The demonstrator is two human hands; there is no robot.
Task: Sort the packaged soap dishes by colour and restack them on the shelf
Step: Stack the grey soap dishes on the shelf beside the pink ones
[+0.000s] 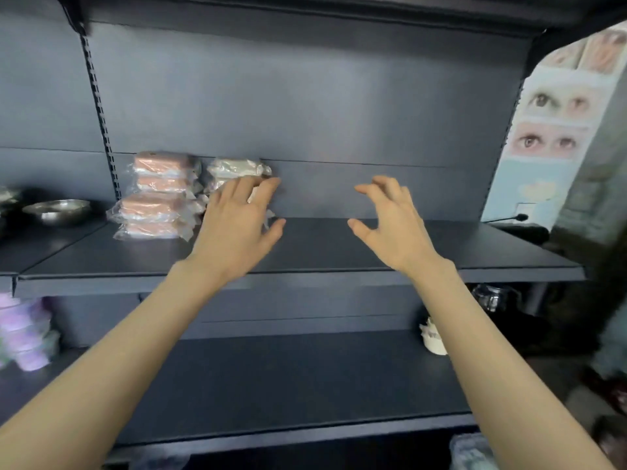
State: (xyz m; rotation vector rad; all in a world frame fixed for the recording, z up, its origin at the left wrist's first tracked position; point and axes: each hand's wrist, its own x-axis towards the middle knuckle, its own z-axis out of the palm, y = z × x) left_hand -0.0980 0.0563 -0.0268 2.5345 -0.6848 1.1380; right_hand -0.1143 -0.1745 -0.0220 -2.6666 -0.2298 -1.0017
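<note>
A stack of several pink packaged soap dishes (156,195) stands on the dark shelf (339,245) at the left. Beside it on the right is a shorter stack of white packaged soap dishes (237,168). My left hand (237,222) reaches in front of the white stack with straight, spread fingers, hiding its lower packs; whether it touches them I cannot tell. My right hand (390,222) hovers over bare shelf to the right, fingers spread and loosely bent, holding nothing.
A metal bowl (56,212) sits on the neighbouring shelf at far left. Purple packaged items (23,334) lie on the lower shelf at left, a white object (432,337) at its right. A poster of eyes (549,123) hangs at right.
</note>
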